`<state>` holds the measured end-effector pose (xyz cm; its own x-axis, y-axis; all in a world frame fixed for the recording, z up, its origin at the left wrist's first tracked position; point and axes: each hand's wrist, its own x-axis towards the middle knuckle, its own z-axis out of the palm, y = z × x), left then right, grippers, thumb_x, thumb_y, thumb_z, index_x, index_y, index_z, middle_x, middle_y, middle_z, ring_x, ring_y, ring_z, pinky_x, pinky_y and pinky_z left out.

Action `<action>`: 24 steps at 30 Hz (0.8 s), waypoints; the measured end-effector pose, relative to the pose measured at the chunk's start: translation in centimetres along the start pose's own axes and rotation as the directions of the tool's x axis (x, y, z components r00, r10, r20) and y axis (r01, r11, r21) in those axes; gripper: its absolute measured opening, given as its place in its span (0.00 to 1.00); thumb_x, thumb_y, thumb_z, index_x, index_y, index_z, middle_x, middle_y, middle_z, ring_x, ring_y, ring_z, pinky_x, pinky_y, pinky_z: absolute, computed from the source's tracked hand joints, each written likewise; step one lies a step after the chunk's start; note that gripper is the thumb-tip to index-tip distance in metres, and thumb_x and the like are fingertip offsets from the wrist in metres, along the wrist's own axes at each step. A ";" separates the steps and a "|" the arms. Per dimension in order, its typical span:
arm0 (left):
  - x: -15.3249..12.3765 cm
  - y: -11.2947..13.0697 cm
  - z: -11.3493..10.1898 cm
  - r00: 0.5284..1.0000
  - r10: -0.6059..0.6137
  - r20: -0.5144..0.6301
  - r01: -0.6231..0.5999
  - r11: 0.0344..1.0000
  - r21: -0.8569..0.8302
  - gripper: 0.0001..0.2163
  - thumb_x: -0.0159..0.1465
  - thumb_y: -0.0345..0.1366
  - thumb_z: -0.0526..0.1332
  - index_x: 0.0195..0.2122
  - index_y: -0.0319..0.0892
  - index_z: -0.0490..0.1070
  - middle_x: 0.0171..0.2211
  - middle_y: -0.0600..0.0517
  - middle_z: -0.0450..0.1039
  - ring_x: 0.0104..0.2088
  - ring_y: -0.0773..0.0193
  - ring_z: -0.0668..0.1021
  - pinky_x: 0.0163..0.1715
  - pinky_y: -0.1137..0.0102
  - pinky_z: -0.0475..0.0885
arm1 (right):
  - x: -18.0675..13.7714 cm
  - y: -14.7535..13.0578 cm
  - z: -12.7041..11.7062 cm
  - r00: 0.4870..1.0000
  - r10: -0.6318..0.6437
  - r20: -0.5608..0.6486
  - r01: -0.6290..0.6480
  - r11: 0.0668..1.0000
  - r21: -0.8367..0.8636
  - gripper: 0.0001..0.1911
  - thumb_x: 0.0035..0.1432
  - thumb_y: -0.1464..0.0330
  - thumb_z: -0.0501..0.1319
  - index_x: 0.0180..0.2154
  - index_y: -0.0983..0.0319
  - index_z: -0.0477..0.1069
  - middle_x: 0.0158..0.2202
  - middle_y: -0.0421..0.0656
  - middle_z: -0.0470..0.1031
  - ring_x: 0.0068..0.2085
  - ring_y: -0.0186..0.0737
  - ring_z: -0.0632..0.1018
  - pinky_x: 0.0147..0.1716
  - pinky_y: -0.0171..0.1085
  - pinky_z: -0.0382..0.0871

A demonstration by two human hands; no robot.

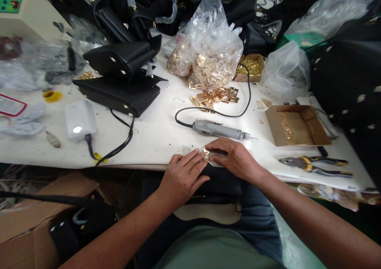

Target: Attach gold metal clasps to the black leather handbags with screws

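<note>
A small gold metal plate (206,155) sits between my two hands at the table's front edge. My right hand (235,157) is closed, with thumb and index finger pinching this plate from the right. My left hand (184,175) lies with its fingers stretched out, their tips touching the plate's left side. Beneath both hands is a black handbag (222,183) on my lap, its beige flap or lining (208,214) showing closer to me. Just beyond the hands, a grey electric screwdriver (218,130) rests on the table, its bit pointing right.
Pliers (312,165) and a cardboard box of tiny gold pieces (299,126) are at right. Behind the screwdriver lie loose gold fittings (216,98) and a plastic bag full of them (211,62). Black handbags (119,96) and a white power adapter (79,120) stand left; cables cross the table.
</note>
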<state>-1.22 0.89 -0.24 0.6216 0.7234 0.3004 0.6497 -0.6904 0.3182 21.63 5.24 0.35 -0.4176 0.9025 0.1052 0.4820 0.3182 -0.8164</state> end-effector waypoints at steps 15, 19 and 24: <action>0.2 -0.1 -0.1 1.000 0.009 -0.003 -0.009 1.000 0.004 0.14 0.70 0.42 0.64 0.51 0.41 0.75 0.57 0.47 0.78 0.61 0.54 0.76 0.46 0.59 0.67 | 0.1 0.0 0.2 1.000 0.004 -0.014 -0.004 1.000 -0.009 0.14 0.59 0.75 0.70 0.47 0.59 0.80 0.46 0.44 0.83 0.48 0.43 0.82 0.52 0.41 0.75; 0.3 -0.1 -0.3 1.000 0.009 0.019 -0.009 1.000 0.012 0.14 0.70 0.43 0.63 0.52 0.42 0.75 0.57 0.48 0.78 0.61 0.54 0.75 0.45 0.59 0.67 | 0.0 0.1 0.2 1.000 0.011 -0.023 -0.011 1.000 0.007 0.15 0.59 0.74 0.70 0.47 0.58 0.80 0.46 0.44 0.83 0.48 0.44 0.82 0.52 0.43 0.75; 0.5 0.0 -0.6 0.999 0.012 0.036 -0.014 0.999 0.032 0.14 0.70 0.43 0.63 0.52 0.42 0.76 0.57 0.46 0.77 0.61 0.52 0.75 0.45 0.59 0.68 | -0.2 0.1 0.3 0.999 0.039 -0.028 -0.039 0.999 0.022 0.20 0.56 0.75 0.69 0.51 0.58 0.78 0.48 0.45 0.82 0.48 0.44 0.81 0.51 0.43 0.76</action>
<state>-1.20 1.27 0.41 0.6449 0.7142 0.2720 0.6549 -0.6999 0.2849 21.54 4.96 0.07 -0.3767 0.9221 0.0887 0.4804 0.2763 -0.8324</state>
